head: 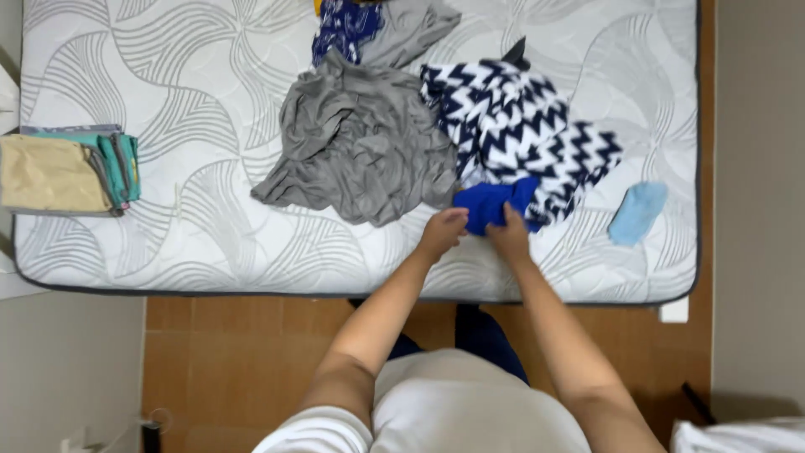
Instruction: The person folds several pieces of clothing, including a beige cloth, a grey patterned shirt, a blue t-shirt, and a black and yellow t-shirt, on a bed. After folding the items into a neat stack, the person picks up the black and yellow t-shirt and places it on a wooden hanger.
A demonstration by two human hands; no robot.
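My left hand (443, 230) and my right hand (509, 233) both grip a bright blue cloth (490, 201) near the front edge of a white patterned mattress (193, 101). The blue cloth lies partly under a navy-and-white zigzag garment (520, 126). A crumpled grey garment (360, 143) lies just left of my left hand. Behind it, at the far edge, sit a blue patterned cloth (344, 25) and another grey piece (411, 25).
A stack of folded clothes (67, 172), beige on top with teal beneath, sits at the mattress's left edge. A small light-blue folded cloth (637, 211) lies at the right. Brown tiled floor (226, 352) runs below the mattress's front edge.
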